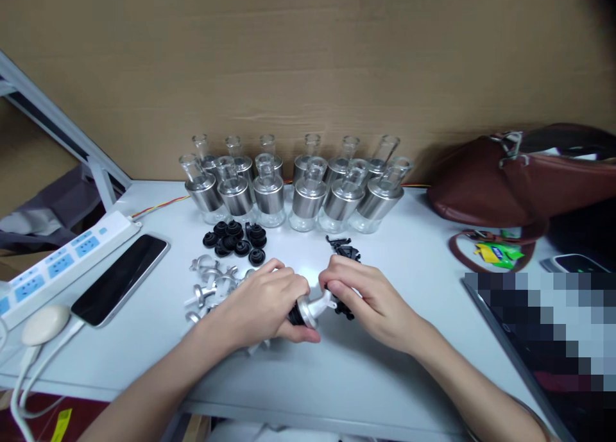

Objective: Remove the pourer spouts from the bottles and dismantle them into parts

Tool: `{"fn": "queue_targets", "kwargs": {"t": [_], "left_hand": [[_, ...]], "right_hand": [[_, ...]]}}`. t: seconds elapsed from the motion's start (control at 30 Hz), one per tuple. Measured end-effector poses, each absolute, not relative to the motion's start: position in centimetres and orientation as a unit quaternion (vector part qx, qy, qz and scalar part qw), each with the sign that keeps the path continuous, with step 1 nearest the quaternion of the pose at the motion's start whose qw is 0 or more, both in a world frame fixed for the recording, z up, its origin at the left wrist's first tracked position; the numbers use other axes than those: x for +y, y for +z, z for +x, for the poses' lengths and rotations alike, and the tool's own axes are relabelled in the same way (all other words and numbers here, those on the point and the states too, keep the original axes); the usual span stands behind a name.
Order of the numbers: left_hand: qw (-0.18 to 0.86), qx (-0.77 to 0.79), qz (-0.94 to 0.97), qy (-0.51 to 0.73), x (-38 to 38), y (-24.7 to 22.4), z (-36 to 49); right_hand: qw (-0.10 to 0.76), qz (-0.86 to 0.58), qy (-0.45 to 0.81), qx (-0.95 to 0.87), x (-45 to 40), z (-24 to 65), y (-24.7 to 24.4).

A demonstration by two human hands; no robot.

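My left hand (276, 301) is wrapped round a silver spout (315, 307) with a black ringed stopper (295, 314) at its base. At the spout's narrow end, my right hand (353, 291) is closed in a pinch; whatever its fingertips grip is too hidden to name. Small black parts (347, 252) lie just behind and beneath my right hand. Left of my left hand is a loose group of silver spouts (205, 293), partly covered by my forearm. Black ringed stoppers (230, 242) are piled behind them.
Several glass bottles with metal sleeves (268, 195) stand in two rows at the back. A phone (120, 280) and a power strip (72, 262) lie at the left. On the right are a brown bag (471, 179), a green-yellow packet (499, 255) and a dark-edged device (510, 346).
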State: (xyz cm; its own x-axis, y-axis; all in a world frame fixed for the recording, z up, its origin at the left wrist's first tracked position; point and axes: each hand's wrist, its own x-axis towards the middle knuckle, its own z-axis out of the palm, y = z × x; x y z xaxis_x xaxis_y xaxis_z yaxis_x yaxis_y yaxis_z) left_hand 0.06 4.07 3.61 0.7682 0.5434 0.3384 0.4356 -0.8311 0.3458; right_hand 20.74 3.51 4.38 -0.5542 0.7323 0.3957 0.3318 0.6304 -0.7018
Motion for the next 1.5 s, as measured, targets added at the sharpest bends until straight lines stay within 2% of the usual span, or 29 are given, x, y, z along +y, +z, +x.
{"fn": "queue_targets", "kwargs": {"t": [0.17, 0.37, 0.53, 0.63, 0.83, 0.97, 1.5], "left_hand": [[0.093, 0.252, 0.94, 0.209, 4.0, 3.4, 0.4], [0.038, 0.25, 0.947, 0.197, 4.1, 3.6, 0.5], [0.046, 0.257, 0.943, 0.208, 4.2, 4.0, 0.2], [0.057, 0.27, 0.938, 0.212, 4.4, 4.1, 0.0], [0.079, 0.28, 0.934, 0.208, 4.5, 4.3, -0.2], [0.077, 0.279, 0.933, 0.212, 4.5, 4.2, -0.2], [0.071, 0.301, 0.931, 0.192, 4.7, 4.2, -0.3]], "right_hand": [[0.329, -0.319, 0.252, -0.852, 3.6, 20.9, 4.7], [0.322, -0.36, 0.335, -0.809, 3.8, 21.1, 4.6], [0.386, -0.397, 0.426, -0.716, 4.6, 22.5, 4.8], [0.411, -0.419, 0.427, -0.688, 5.0, 23.5, 4.8], [0.294, -0.464, 0.34, -0.763, 5.3, 24.4, 5.0], [0.224, -0.479, 0.343, -0.776, 5.6, 24.4, 4.6], [0.067, -0.482, 0.292, -0.823, 5.2, 24.0, 3.4]]}}
